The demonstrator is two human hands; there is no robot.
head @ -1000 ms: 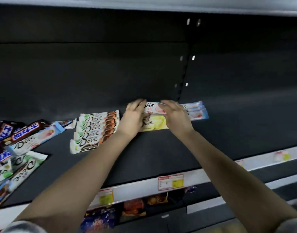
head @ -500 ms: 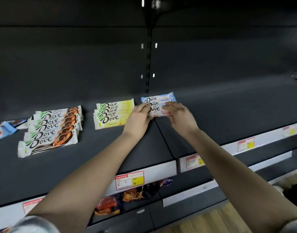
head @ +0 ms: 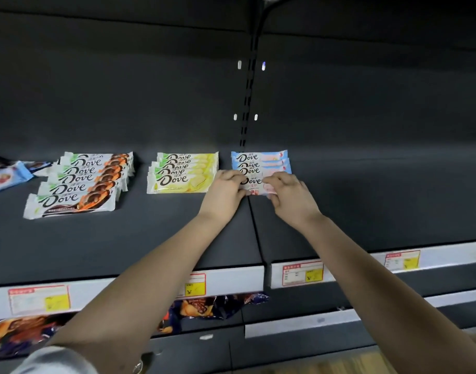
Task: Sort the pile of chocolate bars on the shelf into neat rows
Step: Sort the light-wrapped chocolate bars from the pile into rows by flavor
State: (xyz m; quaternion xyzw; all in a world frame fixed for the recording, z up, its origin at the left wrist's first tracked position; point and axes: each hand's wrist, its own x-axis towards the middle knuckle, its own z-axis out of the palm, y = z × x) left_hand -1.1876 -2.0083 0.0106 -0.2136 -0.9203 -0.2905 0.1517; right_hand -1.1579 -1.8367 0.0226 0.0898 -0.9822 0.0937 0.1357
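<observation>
Three rows of Dove bars lie on the dark shelf [head: 366, 206]: an orange-and-brown row [head: 80, 182] at the left, a yellow row [head: 183, 171] in the middle, and a blue-and-pink row [head: 259, 161] at the right. My left hand [head: 224, 193] and my right hand [head: 290, 197] each hold one end of the front blue-and-pink bar [head: 254, 183], fingers curled over it. The bar lies flat at the front of its row, mostly covered by my fingers.
Loose bars [head: 7, 174] of the unsorted pile show at the far left edge. The shelf's front rail [head: 231, 282] carries price tags. Snack bags [head: 204, 306] sit on the lower shelf. A slotted upright [head: 249, 85] divides the back wall.
The view has shifted a little right and closer. Both hands stay on the front blue-and-pink bar, which now lies lower at the front of its row.
</observation>
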